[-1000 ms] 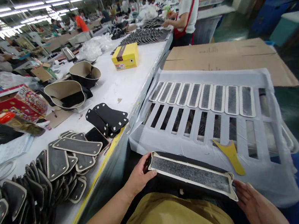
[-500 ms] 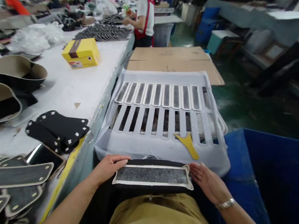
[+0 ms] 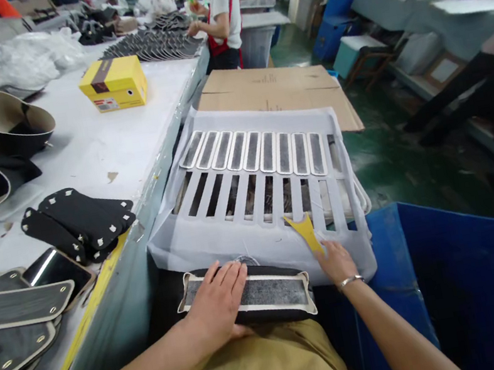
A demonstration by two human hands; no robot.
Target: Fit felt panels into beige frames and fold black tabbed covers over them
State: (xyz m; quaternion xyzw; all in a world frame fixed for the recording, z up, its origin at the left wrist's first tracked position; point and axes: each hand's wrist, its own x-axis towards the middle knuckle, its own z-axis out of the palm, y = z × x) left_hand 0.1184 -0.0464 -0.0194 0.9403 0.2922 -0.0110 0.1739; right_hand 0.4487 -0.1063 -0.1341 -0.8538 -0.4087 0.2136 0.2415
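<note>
A grey rectangular panel point(image 3: 272, 289) with a cream border lies across a black pad point(image 3: 274, 315) in front of my body. Its border is folded up at the corners. My left hand point(image 3: 217, 302) rests flat on the panel's left half, fingers stretched out, hiding part of it. To the right, my right hand point(image 3: 335, 260) has its fingers closed on the lower end of a yellow scraper point(image 3: 303, 230), a flat tool with a flared top. The scraper lies on a white cloth-covered rack point(image 3: 190, 243) just beyond the pad.
Several finished-looking grey strips point(image 3: 250, 151) line the slotted rack. On the left table sit black pieces point(image 3: 85, 220), stacked grey panels point(image 3: 15, 307) and a yellow box point(image 3: 114, 84). Cardboard point(image 3: 272, 85) lies behind; a blue bin point(image 3: 385, 250) stands right. A co-worker point(image 3: 223, 10) stands farther off.
My left hand has moved from the panel's upper left edge onto its face. My right hand has left the panel's right end and taken hold of the scraper's lower end.
</note>
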